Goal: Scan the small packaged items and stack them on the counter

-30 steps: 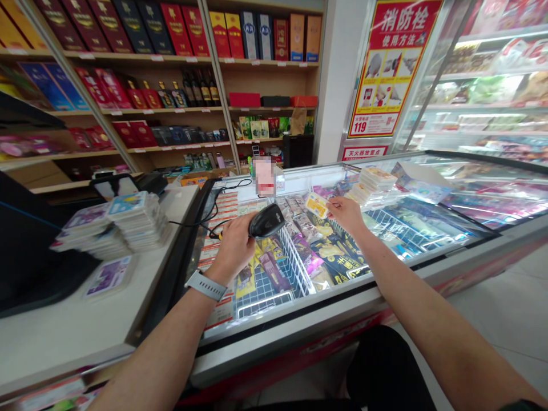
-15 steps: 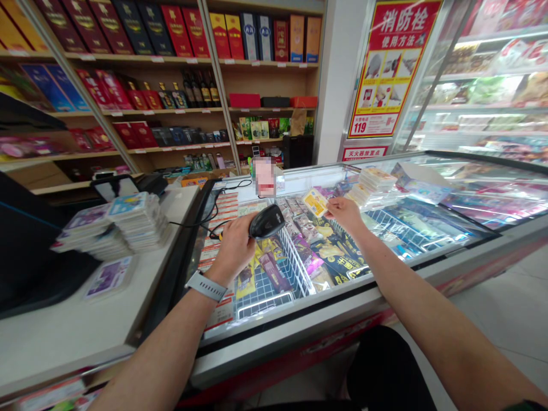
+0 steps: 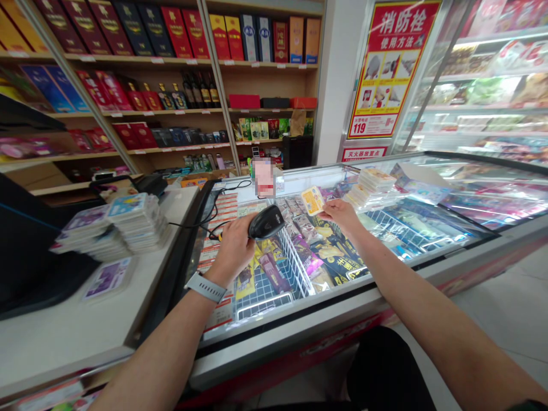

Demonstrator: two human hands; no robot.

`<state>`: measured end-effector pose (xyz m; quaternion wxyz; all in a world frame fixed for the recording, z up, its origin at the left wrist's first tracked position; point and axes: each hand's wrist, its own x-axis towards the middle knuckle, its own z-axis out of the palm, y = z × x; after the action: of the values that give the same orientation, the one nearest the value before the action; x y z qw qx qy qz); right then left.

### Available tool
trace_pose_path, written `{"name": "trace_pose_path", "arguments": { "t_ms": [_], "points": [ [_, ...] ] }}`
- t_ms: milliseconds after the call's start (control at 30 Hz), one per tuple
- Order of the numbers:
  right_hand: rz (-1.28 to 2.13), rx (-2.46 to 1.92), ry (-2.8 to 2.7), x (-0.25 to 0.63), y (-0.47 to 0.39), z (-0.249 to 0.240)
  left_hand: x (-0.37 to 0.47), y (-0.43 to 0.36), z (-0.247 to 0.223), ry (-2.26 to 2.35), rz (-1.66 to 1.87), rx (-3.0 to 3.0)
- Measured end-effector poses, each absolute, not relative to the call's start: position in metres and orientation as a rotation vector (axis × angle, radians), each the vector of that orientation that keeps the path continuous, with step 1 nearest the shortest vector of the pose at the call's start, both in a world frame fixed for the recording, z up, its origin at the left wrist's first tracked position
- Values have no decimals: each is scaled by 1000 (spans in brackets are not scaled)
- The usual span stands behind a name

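A black barcode scanner [image 3: 266, 222] is gripped in my left hand [image 3: 236, 244], its head pointing right over the glass-topped freezer [image 3: 342, 292]. My right hand [image 3: 341, 214] pinches the right edge of a flat yellow-and-white package [image 3: 313, 201], held up just right of the scanner and not touching it. Under the glass, a white wire basket [image 3: 295, 260] holds wrapped ice creams. To the right of my right hand, a pile of similar pale yellow packages [image 3: 373, 181] lies on the freezer.
On the counter [image 3: 103, 319] at left stand stacks of flat packages [image 3: 135, 220], with a single purple package [image 3: 107, 278] in front. A black cable [image 3: 208, 217] runs across the freezer's left end. Shelves of boxes [image 3: 192, 31] stand behind.
My right hand and the yellow package have shifted slightly left, and the package is turned more upright. My left hand and the scanner have hardly moved.
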<state>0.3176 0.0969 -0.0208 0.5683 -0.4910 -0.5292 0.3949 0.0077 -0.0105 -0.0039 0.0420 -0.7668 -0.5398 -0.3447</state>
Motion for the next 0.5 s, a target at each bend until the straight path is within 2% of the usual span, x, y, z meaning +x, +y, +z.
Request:
{"name": "trace_pose_path", "arguments": {
  "t_ms": [133, 500],
  "points": [
    [1052, -1155, -1128, 314, 95, -19, 7, -10, -6, -1635, -1047, -2346],
    [1091, -1138, -1088, 312, 93, -17, 7, -9, -7, -1643, -1042, -2344]
  ]
}}
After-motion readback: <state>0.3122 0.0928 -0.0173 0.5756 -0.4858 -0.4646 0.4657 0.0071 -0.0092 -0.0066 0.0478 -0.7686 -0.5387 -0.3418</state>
